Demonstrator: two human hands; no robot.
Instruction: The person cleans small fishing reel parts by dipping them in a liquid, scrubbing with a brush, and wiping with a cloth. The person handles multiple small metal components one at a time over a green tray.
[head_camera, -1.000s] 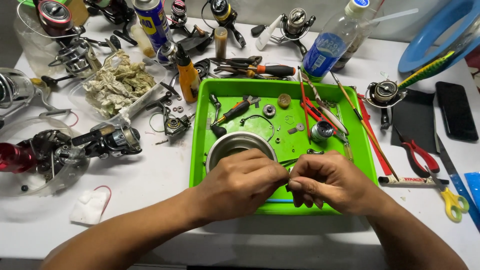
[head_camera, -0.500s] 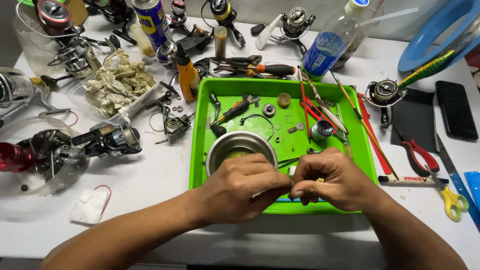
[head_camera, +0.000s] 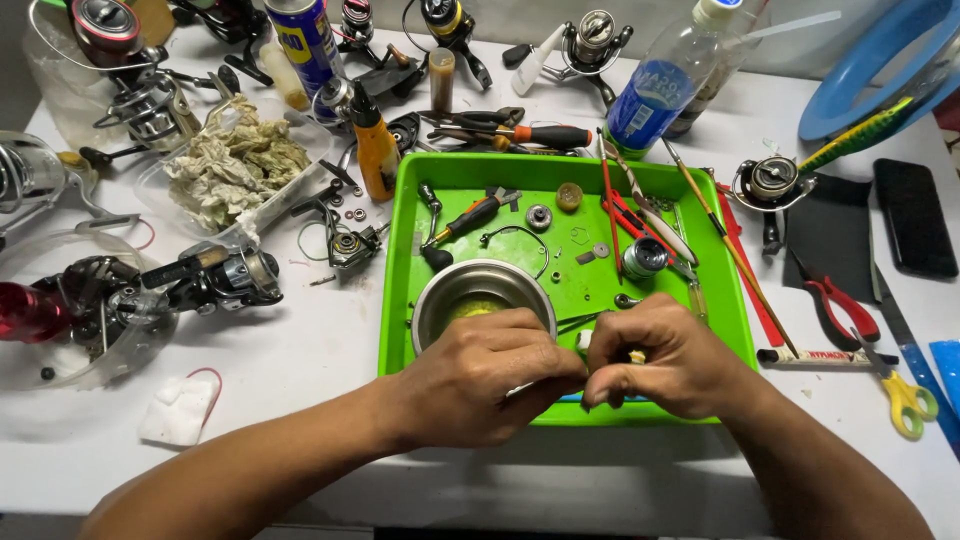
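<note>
Nearest the camera, the left hand (head_camera: 485, 375) and the right hand (head_camera: 665, 355) meet fingertip to fingertip over the front edge of the shallow bright green plastic tray (head_camera: 400, 300), on the white worktop (head_camera: 300, 350). Compared with a second ago the hands have drawn slightly closer and the thin dark rod that showed between them is now mostly covered; the work appears to have narrowed to fine fingertip handling. Both grips are narrow pinches closed on a small pale part (head_camera: 585, 341), only a sliver of which shows between the thumbs, so its shape cannot be told. Just beyond the left knuckles sits a round brushed-steel bowl (head_camera: 480, 295) with a yellowish residue inside. Farther back in the tray lie a black-handled screwdriver (head_camera: 470, 215), small grey washers and gears, a shiny cylindrical spool (head_camera: 645, 257) and thin red and wooden sticks. To the right, off the tray, rest red-handled pliers (head_camera: 840, 305) and yellow-handled scissors (head_camera: 905, 400). To the left lies a dark fishing reel (head_camera: 215, 275), glossy and metallic, and farther off a clear tub of crumpled stained rags (head_camera: 235, 165).
</note>
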